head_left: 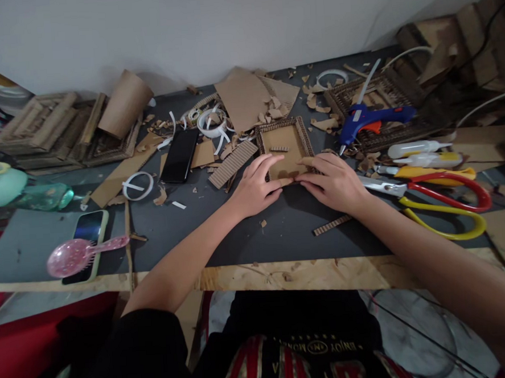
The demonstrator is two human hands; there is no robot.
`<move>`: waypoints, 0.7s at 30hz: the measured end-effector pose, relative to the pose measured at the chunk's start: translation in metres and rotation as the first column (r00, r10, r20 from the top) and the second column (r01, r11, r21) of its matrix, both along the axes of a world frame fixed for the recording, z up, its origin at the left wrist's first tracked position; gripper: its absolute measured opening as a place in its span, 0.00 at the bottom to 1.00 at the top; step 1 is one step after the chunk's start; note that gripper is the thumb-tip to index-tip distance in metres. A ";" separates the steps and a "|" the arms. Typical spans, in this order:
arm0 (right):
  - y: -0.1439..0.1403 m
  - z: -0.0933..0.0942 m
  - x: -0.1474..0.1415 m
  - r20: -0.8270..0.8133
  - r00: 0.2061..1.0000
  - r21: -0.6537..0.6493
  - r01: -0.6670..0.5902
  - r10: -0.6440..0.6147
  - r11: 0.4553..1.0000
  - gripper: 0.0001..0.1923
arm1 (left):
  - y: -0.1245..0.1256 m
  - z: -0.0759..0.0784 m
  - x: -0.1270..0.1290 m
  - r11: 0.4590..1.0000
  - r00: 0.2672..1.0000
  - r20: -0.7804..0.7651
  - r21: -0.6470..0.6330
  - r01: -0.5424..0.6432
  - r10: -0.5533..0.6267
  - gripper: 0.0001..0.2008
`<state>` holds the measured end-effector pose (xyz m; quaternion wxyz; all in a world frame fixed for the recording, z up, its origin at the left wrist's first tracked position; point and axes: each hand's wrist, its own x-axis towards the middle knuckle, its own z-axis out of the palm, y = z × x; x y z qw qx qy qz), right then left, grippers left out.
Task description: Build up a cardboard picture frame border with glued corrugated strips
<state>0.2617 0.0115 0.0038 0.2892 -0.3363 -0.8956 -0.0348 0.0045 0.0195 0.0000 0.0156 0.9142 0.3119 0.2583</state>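
Observation:
A small cardboard frame (284,143) with a corrugated border lies flat on the dark table top (221,236). My left hand (256,186) rests on its near left corner, fingers pressing along the near edge. My right hand (335,181) presses the near right edge, fingertips meeting the left hand's. A short corrugated strip (280,149) sits inside the frame. Neither hand lifts anything.
A blue glue gun (372,119) lies on a larger cardboard frame at the right. Red and yellow scissors (441,200), glue bottles (421,154), a black phone (179,155), tape rolls (137,186), a pink brush (79,254) over another phone, and cardboard scraps surround the work.

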 end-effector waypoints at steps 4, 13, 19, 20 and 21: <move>-0.001 0.001 0.000 0.003 1.000 -0.048 0.019 -0.019 0.999 0.12 | 0.000 0.002 0.000 1.000 1.000 -0.004 -0.011 -0.003 0.003 0.12; -0.004 0.003 0.000 -0.010 1.000 -0.074 -0.005 0.005 0.997 0.18 | -0.007 0.008 -0.002 1.000 0.999 0.026 -0.012 -0.023 0.024 0.13; -0.004 0.002 0.000 0.024 1.000 -0.005 -0.019 0.019 1.000 0.18 | -0.004 0.007 -0.002 1.000 0.999 0.050 -0.016 0.010 -0.010 0.13; -0.004 0.002 0.000 0.026 1.000 -0.004 -0.017 0.017 1.000 0.18 | -0.004 0.008 -0.002 1.000 0.998 0.054 -0.015 0.015 -0.014 0.13; -0.004 0.002 0.000 0.027 1.000 -0.008 -0.013 0.014 1.000 0.18 | -0.004 0.008 -0.002 1.000 0.999 0.052 -0.015 0.016 -0.016 0.13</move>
